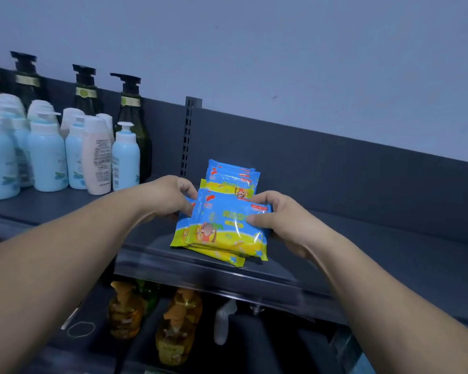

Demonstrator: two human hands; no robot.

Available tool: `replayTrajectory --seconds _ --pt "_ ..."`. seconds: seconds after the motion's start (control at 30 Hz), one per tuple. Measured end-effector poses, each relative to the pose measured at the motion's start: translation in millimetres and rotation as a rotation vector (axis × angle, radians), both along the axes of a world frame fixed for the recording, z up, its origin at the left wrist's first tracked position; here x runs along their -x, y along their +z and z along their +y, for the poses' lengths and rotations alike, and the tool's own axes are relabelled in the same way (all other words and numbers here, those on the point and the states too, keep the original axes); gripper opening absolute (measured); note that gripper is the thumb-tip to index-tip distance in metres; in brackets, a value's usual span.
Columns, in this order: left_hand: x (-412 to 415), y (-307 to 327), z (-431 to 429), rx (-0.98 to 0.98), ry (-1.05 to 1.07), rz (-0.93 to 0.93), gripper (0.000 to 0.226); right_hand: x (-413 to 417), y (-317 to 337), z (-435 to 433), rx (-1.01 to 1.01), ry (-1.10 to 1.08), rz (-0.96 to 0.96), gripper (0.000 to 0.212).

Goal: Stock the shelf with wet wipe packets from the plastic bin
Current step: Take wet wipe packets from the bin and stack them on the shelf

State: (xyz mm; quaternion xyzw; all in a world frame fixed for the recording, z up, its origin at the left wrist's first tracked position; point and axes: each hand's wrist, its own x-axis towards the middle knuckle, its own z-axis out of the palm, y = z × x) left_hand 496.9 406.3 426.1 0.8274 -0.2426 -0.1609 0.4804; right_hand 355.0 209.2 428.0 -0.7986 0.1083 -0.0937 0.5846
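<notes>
A stack of blue and yellow wet wipe packets (222,233) sits near the front edge of the dark grey shelf (362,252). My left hand (170,197) grips the stack's left side and my right hand (278,220) grips its right side, thumb on the top packet. Just behind it, more wet wipe packets (233,176) lie stacked on the shelf. The plastic bin is out of sight.
Light blue and pink bottles (46,155) and dark green pump bottles (131,109) fill the shelf's left part. A slotted upright (188,130) stands at the back panel. Amber pump bottles (176,327) stand on the lower shelf, beside a rubber band (81,329).
</notes>
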Motion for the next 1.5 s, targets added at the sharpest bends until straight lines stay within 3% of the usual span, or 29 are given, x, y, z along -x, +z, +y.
replayTrajectory --seconds 0.1,0.4,0.53,0.63,0.7,0.8,0.87,0.93,1.0,1.13,1.33,1.5 --pt "0 -1 -2 -0.008 0.012 -0.010 0.020 1 -1 5 0.235 0.020 0.037 0.041" --pt "-2 6 -17 0.073 0.025 0.031 0.016 -2 -2 14 0.651 -0.058 0.021 0.032" --pt "-7 9 -29 0.238 0.029 0.113 0.030 -9 3 12 0.784 -0.156 -0.033 0.027" --pt "-7 12 -37 0.285 0.039 0.190 0.038 -11 1 9 0.753 -0.205 -0.015 0.031" --pt "-8 9 -36 0.253 0.017 0.207 0.057 -10 -5 10 0.747 -0.237 0.010 0.045" --pt "-3 7 -33 0.096 -0.085 0.183 0.083 -9 -12 13 0.721 -0.338 0.039 0.088" --pt "-3 3 -31 0.043 -0.138 0.193 0.084 -8 -12 13 0.616 -0.343 0.105 0.119" --pt "-2 -1 -29 0.011 -0.163 0.202 0.087 -10 -14 12 0.445 -0.279 0.179 0.133" --pt "-2 -4 -29 -0.001 -0.183 0.208 0.084 -14 -19 12 0.309 -0.217 0.197 0.128" --pt "-1 -4 -31 -0.037 -0.207 0.204 0.068 -23 -26 18 0.250 -0.176 0.133 0.085" --pt "-8 -1 -26 -0.057 -0.206 0.199 0.060 -21 -27 17 0.143 -0.130 0.063 0.081" --pt "-12 -2 -33 -0.013 -0.227 0.122 0.082 -18 -17 23 0.222 -0.183 0.039 0.094"
